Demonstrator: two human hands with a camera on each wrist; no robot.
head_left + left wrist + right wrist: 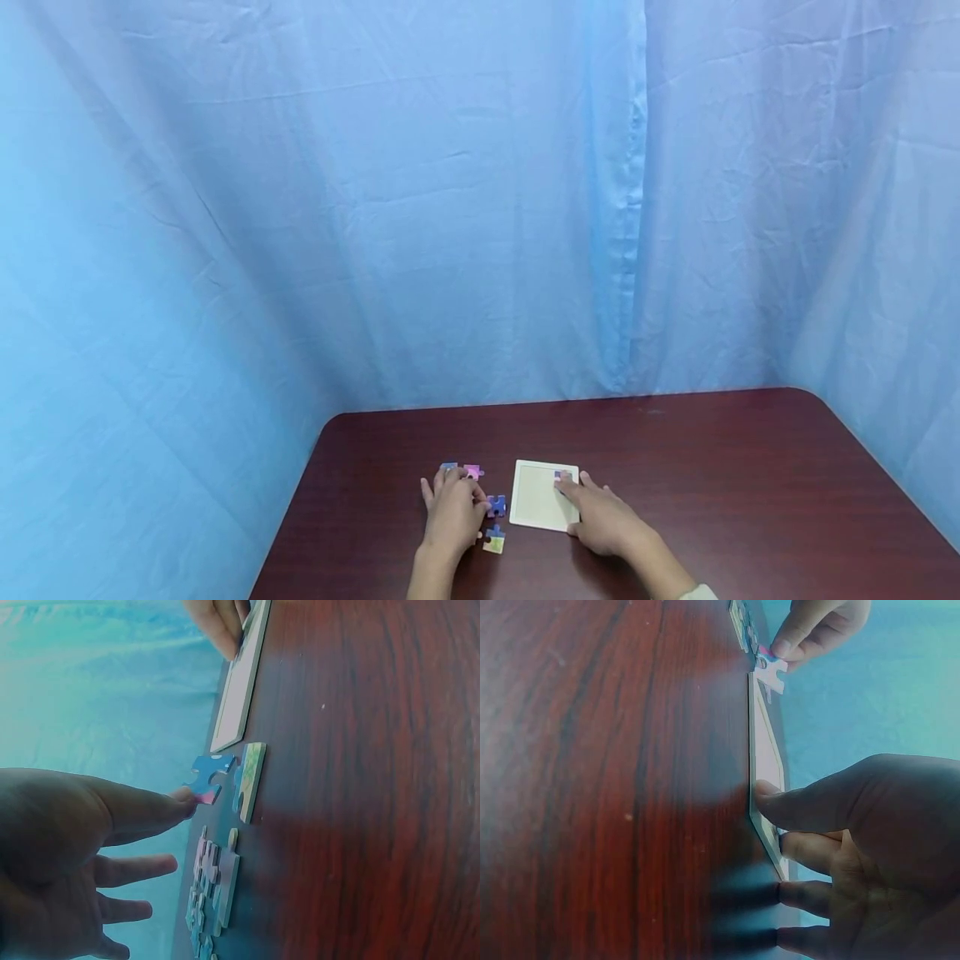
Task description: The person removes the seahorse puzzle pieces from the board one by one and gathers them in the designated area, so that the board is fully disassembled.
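A white square puzzle tray (538, 500) lies on the dark red table (712, 467). My right hand (596, 515) lies flat on the tray's right side, fingers straight, with its fingertips on a blue piece (562, 476) in the far right corner. The thumb (780, 801) rests at the tray's edge (759, 750). Left of the tray, my left hand (452, 510) is spread over loose pieces. One fingertip (180, 799) touches a blue piece (208, 774) (496, 505). A yellow-green piece (251, 780) (493, 543) lies beside it.
A pink piece (472, 472) and a blue piece (448, 467) lie just beyond my left hand; they show as a small cluster (214, 889) in the left wrist view. A blue curtain (480, 208) hangs close behind and beside the table.
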